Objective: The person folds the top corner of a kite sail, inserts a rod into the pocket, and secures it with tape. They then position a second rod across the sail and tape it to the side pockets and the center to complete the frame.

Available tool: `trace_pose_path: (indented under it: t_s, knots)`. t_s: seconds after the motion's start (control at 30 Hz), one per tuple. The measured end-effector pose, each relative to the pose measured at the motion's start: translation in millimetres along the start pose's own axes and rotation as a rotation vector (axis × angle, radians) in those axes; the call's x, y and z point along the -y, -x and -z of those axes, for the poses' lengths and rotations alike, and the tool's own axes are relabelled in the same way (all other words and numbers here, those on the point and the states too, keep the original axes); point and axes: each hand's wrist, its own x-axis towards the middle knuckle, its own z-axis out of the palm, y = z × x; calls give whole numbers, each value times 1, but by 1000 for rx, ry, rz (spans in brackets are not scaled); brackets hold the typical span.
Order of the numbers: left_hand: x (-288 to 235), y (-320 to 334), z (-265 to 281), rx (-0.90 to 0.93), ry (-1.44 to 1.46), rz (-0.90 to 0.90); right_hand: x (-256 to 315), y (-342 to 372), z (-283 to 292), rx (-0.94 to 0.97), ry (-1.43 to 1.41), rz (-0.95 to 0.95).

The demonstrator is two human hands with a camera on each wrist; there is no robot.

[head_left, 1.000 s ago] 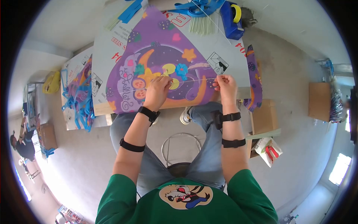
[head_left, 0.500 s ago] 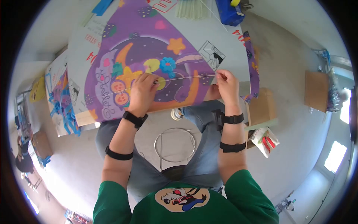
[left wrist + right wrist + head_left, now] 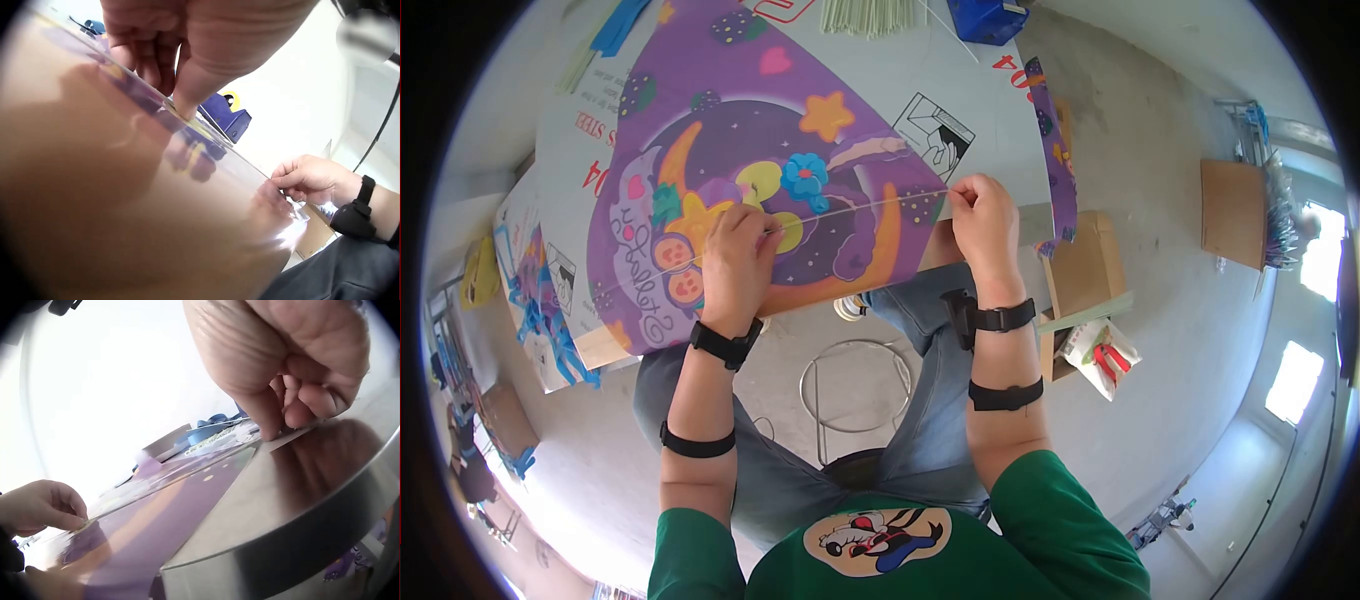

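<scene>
A purple kite sheet (image 3: pixel 730 130), printed with a moon, stars and a blue flower, lies on the table. Across it runs a thin white rod (image 3: pixel 855 208), from the lettered left side to the right corner. My left hand (image 3: pixel 738 258) pinches the rod near the middle of the sheet, beside the yellow print. At the right corner my right hand (image 3: pixel 985 225) pinches the rod's end between thumb and forefinger, close over the table edge in the right wrist view. The left wrist view shows both hands along the same line, with the sheet's surface below.
The table (image 3: pixel 990 120) has a shiny metal edge. Towards its far side are a blue tape dispenser (image 3: pixel 988 20), a bundle of pale sticks (image 3: pixel 865 15) and blue strips (image 3: pixel 618 28). A purple printed strip (image 3: pixel 1055 165) hangs at right, above a cardboard box (image 3: pixel 1085 260).
The head view has shifted, so the sheet and table appear farther left and higher. Both hands stay at about the same places along the rod, and the right fingertips have drawn closer together.
</scene>
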Motion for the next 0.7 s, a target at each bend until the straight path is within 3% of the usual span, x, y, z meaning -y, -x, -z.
trace_pose_path:
  t_s: [0.7]
  knots:
    - [7,-2,-1,-14,-16,-21,1,-3,-4,29,-10,21]
